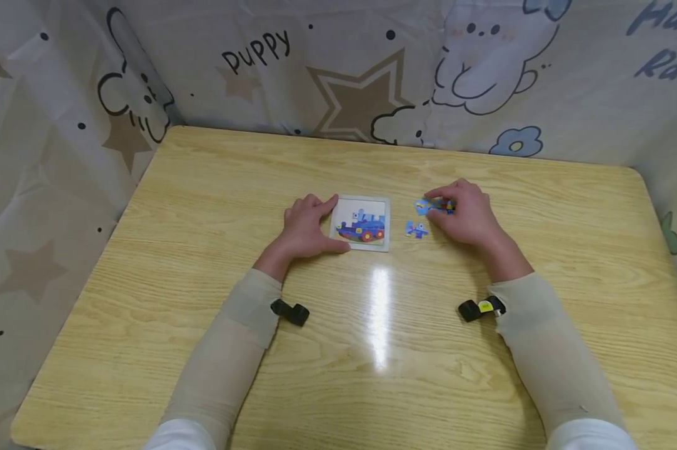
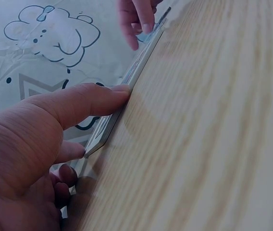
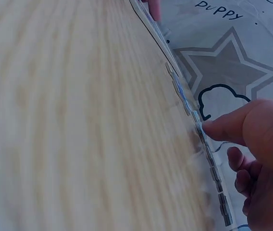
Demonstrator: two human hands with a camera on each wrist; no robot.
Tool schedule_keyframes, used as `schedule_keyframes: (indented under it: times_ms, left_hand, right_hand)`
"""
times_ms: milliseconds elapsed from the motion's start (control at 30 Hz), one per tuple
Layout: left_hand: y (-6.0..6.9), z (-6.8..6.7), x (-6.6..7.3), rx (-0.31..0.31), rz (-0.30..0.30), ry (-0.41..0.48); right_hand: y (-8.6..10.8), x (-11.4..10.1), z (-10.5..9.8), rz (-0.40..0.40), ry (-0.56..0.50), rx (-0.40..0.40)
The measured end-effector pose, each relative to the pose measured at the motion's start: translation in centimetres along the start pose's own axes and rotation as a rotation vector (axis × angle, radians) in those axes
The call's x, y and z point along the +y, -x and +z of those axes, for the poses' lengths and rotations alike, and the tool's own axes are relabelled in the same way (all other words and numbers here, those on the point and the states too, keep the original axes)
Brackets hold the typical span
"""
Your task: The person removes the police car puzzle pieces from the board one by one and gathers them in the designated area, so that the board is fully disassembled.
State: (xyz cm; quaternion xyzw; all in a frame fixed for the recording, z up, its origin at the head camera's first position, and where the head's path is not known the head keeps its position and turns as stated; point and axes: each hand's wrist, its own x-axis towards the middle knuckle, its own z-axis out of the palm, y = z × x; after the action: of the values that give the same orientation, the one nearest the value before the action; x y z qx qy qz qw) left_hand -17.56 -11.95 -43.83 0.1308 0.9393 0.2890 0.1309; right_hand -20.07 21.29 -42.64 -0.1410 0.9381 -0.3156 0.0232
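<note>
A square puzzle tray (image 1: 361, 247) with a pale rim lies on the table, and the blue train picture in it is partly filled. My left hand (image 1: 305, 230) holds the tray at its left side, index finger at the upper corner and thumb along the near edge. To the right, my right hand (image 1: 469, 212) has thumb and index finger on either side of a group of blue and coloured puzzle pieces (image 1: 421, 207), partly hidden by the hand. In the right wrist view the thumb (image 3: 218, 129) touches the row's edge. More blue puzzle pieces (image 1: 416, 230) lie between tray and right hand.
The wood-grain table (image 1: 372, 400) carries all of this. Behind it hangs a printed cloth (image 1: 349, 37) with stars and animals. Each sleeved forearm wears a small black camera, the left camera (image 1: 290, 312) and the right camera (image 1: 477, 309).
</note>
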Motion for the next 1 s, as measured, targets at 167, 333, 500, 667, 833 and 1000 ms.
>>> schedule_keyframes:
  times_ms: [167, 333, 500, 667, 833, 1000]
  left_hand:
    - [0.0, -0.1, 0.1, -0.004, 0.002, 0.0]
    - [0.0, -0.2, 0.1, -0.007, 0.011, 0.003]
    - [0.1, -0.1, 0.1, -0.011, 0.01, 0.005]
    - [0.1, -0.2, 0.1, -0.012, 0.001, 0.008]
    - [0.1, -0.2, 0.1, -0.008, 0.002, 0.017]
    - [0.0, -0.1, 0.1, -0.007, 0.0, 0.014]
  right_hand:
    - [-0.5, 0.2, 0.4, 0.012, 0.01, -0.006]
    - [-0.6, 0.0, 1.0, 0.003, -0.009, 0.032]
    - [0.2, -0.8, 0.9, -0.018, -0.072, 0.059]
    - [1.6, -1.2, 0.7, -0.061, -0.07, -0.032]
    - [2.1, -1.0, 0.8, -0.105, -0.028, -0.081]
    - [1.9, -1.9, 1.1, -0.087, -0.081, -0.055]
